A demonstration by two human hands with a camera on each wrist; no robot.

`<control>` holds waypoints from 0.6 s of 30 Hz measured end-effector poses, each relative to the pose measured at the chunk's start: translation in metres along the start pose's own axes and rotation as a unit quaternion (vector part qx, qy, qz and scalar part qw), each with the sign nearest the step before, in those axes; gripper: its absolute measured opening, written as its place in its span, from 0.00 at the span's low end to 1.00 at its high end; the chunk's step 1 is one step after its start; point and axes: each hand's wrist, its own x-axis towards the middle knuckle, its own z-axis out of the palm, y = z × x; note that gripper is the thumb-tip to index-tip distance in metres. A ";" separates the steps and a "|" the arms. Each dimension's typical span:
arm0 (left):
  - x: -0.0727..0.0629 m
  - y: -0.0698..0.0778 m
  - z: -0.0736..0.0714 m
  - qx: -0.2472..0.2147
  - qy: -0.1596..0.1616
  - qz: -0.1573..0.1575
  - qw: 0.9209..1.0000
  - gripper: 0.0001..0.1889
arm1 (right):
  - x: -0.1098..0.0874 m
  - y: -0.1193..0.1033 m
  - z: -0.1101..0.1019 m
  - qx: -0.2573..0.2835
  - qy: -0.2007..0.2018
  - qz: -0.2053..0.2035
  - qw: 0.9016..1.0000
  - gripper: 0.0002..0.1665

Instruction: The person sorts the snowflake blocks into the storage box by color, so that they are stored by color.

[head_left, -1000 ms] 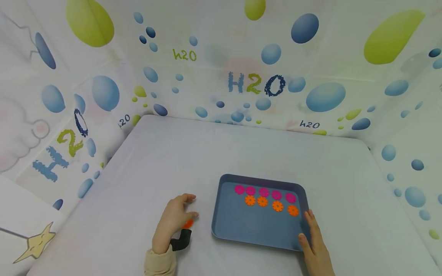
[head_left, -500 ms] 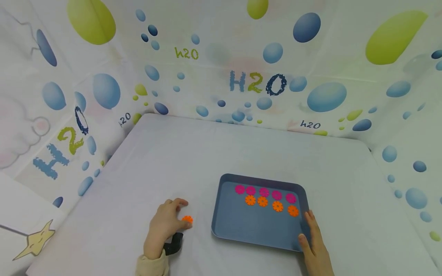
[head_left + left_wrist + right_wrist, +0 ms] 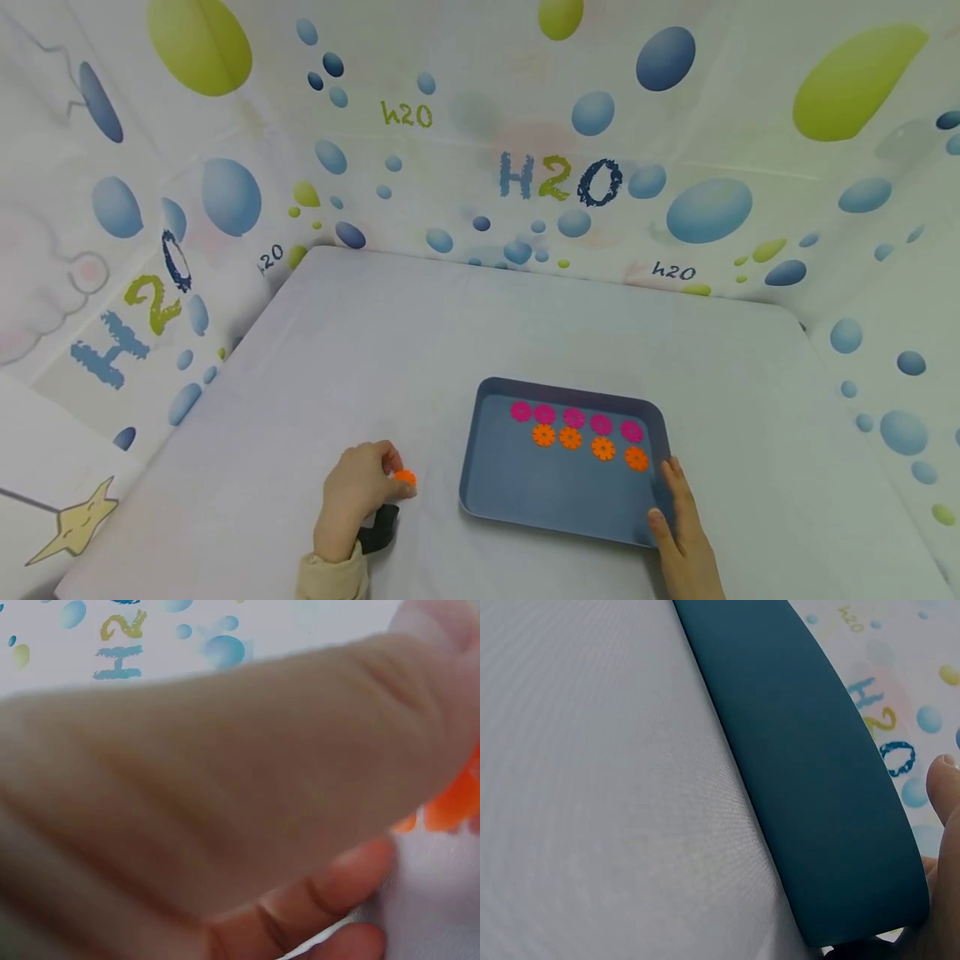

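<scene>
My left hand [image 3: 356, 487] is low over the white table, left of the tray, its thumb and forefinger pinching a small orange notched disc [image 3: 406, 478]. Up close in the left wrist view, the thumb [image 3: 247, 757] hides most of the orange disc [image 3: 450, 802]. My right hand [image 3: 686, 533] rests at the right edge of a blue-grey tray [image 3: 540, 500], fingers straight and thumb over the rim. In the right wrist view the tray's outer wall [image 3: 810, 772] fills the middle.
Inside the tray lie a row of several pink discs [image 3: 573, 417] and, below it, a row of several orange discs [image 3: 570, 438]. The white tablecloth [image 3: 420, 333] reaches back to a printed curtain [image 3: 465, 100]. A black band [image 3: 379, 529] is at the left wrist.
My left hand has shifted slightly left, and its spread thumb and forefinger have closed on the orange disc. The right hand and the tray stay where they were.
</scene>
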 end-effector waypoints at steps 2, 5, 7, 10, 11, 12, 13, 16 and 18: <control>-0.001 0.001 0.000 -0.008 -0.005 -0.008 1.000 0.16 | 0.000 0.000 0.000 0.001 0.000 -0.001 1.000 0.37; -0.002 0.003 -0.001 -0.011 -0.013 -0.018 1.000 0.15 | -0.001 -0.001 -0.001 0.004 -0.004 0.003 1.000 0.37; -0.002 0.005 -0.002 -0.007 -0.017 -0.024 1.000 0.15 | -0.001 -0.001 -0.001 0.008 -0.008 0.007 1.000 0.37; -0.002 0.009 -0.003 0.000 -0.009 -0.026 1.000 0.13 | 0.000 -0.001 -0.002 0.018 -0.014 0.014 1.000 0.37; -0.001 0.010 -0.003 0.001 -0.001 -0.023 1.000 0.12 | 0.000 -0.001 -0.002 0.019 -0.015 0.016 1.000 0.36; 0.000 0.012 -0.003 -0.001 0.009 -0.020 1.000 0.12 | 0.000 -0.002 -0.002 0.019 -0.015 0.016 1.000 0.36; 0.001 0.015 -0.003 -0.006 0.020 -0.018 1.000 0.11 | 0.000 -0.002 -0.002 0.020 -0.015 0.016 1.000 0.36; 0.005 0.025 -0.004 -0.034 0.056 -0.008 0.998 0.08 | 0.000 -0.002 -0.002 0.011 -0.010 0.012 1.000 0.36; 0.008 0.033 -0.006 -0.058 0.073 0.001 0.996 0.08 | -0.001 -0.002 -0.002 0.007 -0.008 0.009 1.000 0.36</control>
